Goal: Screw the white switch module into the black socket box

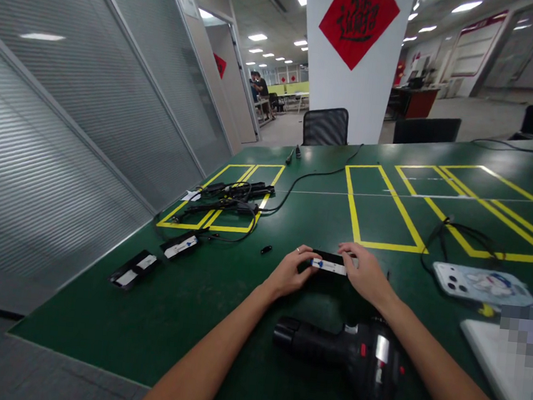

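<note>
Between my two hands is a small flat black piece (329, 265) with a white strip along its near side and a blue mark at its left. My left hand (292, 270) grips its left end between thumb and fingers. At the other end, my right hand (362, 271) holds it, the fingertips partly covering the edge. Nearer to me lies a black cordless drill (346, 352) on its side, its front partly behind my right forearm. A tiny black part (266, 249) rests on the table left of my left hand.
Two similar black-and-white pieces (133, 269) (181, 245) lie at the left. Behind them, black cables (233, 200) are heaped over yellow tape. A phone (482, 284), coiled cord (468, 235) and a white-edged object (487, 353) occupy the right of the green table (221, 283).
</note>
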`<state>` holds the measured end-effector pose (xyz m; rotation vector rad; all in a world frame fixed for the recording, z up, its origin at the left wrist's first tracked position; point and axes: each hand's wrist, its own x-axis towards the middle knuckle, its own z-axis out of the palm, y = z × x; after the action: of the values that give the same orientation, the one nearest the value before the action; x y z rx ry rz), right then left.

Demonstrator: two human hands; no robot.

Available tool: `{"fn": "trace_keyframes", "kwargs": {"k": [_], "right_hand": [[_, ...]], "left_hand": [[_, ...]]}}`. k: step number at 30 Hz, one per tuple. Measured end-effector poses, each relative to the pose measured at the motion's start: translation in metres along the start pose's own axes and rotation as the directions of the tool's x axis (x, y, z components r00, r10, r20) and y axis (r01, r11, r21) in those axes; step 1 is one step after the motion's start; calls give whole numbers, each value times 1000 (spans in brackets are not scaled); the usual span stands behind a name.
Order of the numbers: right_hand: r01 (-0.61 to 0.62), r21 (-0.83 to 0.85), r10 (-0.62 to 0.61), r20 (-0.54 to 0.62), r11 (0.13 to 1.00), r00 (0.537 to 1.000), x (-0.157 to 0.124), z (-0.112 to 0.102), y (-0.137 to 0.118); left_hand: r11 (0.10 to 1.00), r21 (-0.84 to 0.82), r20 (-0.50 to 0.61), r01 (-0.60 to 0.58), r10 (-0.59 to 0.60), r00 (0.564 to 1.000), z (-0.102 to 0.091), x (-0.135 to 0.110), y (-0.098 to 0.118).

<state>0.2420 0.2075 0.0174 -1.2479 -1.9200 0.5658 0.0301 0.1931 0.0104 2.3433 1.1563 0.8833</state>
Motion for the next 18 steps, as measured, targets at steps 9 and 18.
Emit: {"fn": "trace_keyframes", "kwargs": {"k": [9, 18], "right_hand": [[151, 19, -152, 166, 988, 974, -5, 0, -9], [183, 55, -187, 78, 982, 979, -5, -7, -17]], "left_hand": [[996, -84, -7, 11, -11, 1000, -2, 0, 7], [993, -102, 44, 54, -49, 998, 4, 0, 1]]}}
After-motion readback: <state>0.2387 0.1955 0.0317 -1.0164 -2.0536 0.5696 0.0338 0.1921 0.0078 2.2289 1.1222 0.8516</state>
